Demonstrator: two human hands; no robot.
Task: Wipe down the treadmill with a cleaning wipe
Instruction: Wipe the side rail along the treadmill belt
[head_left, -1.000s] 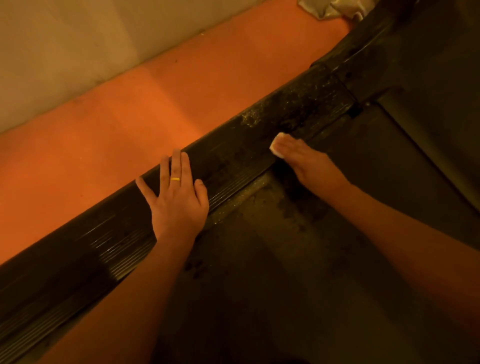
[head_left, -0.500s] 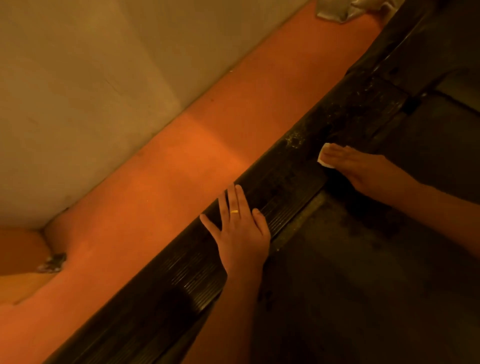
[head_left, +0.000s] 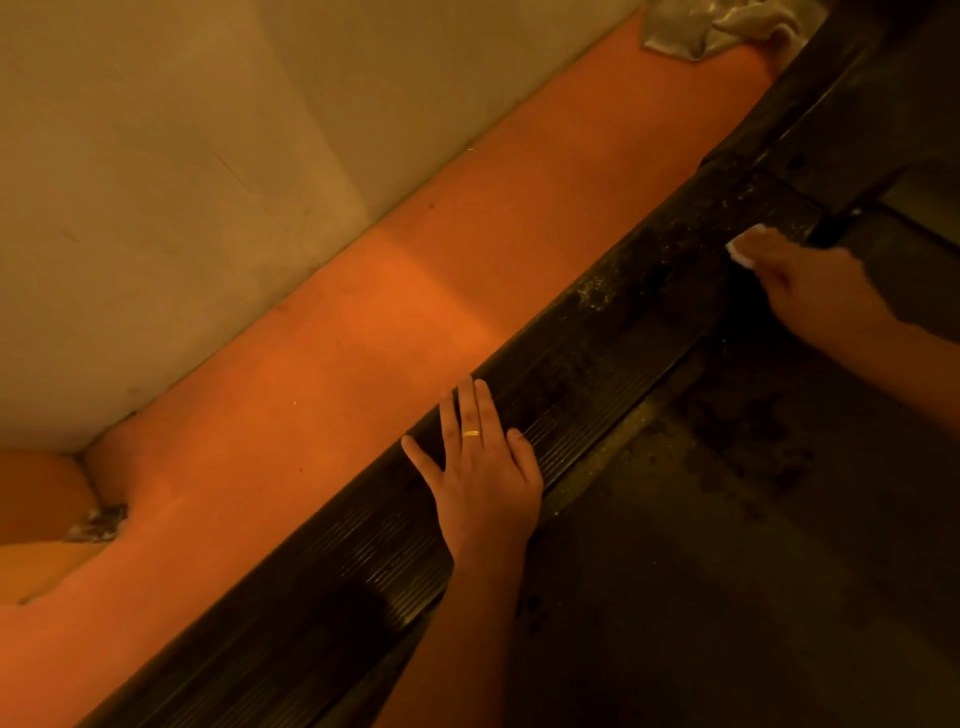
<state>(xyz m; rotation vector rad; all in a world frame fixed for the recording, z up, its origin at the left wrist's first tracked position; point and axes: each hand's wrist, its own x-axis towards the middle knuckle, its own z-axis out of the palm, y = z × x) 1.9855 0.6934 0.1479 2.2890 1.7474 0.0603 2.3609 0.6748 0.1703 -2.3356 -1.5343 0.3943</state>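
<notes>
The treadmill's ribbed black side rail (head_left: 587, 374) runs diagonally from lower left to upper right, dusty and speckled near its far end. The dark belt (head_left: 727, 545) lies to its right. My left hand (head_left: 480, 462) lies flat on the rail with fingers straight, a gold ring on one finger. My right hand (head_left: 810, 286) presses a small white cleaning wipe (head_left: 742, 253) onto the rail's far part; only the wipe's edge shows beyond my fingertips.
An orange floor strip (head_left: 363, 332) lies between the rail and a beige wall (head_left: 182, 156). A crumpled grey cloth (head_left: 722, 26) sits on the floor at the top. A small piece of debris (head_left: 98, 522) lies in the left corner.
My right hand has slid the wipe farther up the rail. The view has swung left, showing more wall and floor. My left hand stays flat on the rail.
</notes>
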